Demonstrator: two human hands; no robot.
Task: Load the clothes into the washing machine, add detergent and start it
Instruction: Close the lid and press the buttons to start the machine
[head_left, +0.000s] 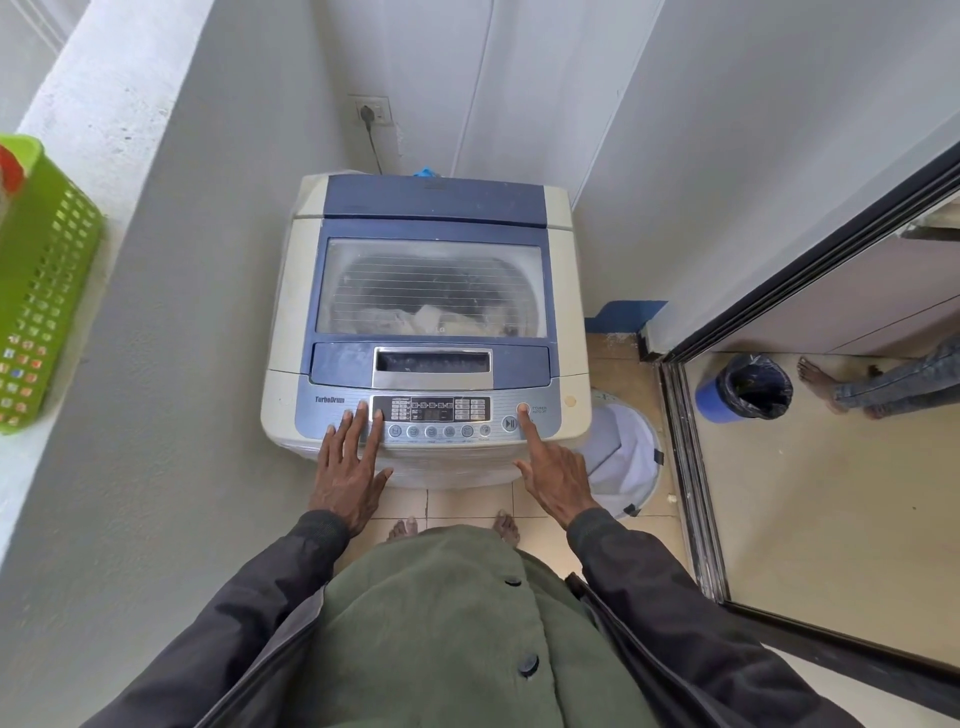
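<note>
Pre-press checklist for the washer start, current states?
1. Lid closed: ok.
2. Clothes inside, visible through the lid window: ok.
3. Plug in wall socket: ok.
4. Right hand index fingertip on power button: ok.
5. Left hand clear of the keys: cannot tell, its fingers rest at the control panel's left edge.
6. Detergent added: cannot tell.

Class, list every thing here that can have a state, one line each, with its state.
washing machine lid: closed, clothes visible beneath.
plug: in the wall socket.
display: dark, seemingly unlit.
left hand: open, fingers flat on the control panel.
right hand: index finger on the power button.
laundry hamper: looks empty.
</note>
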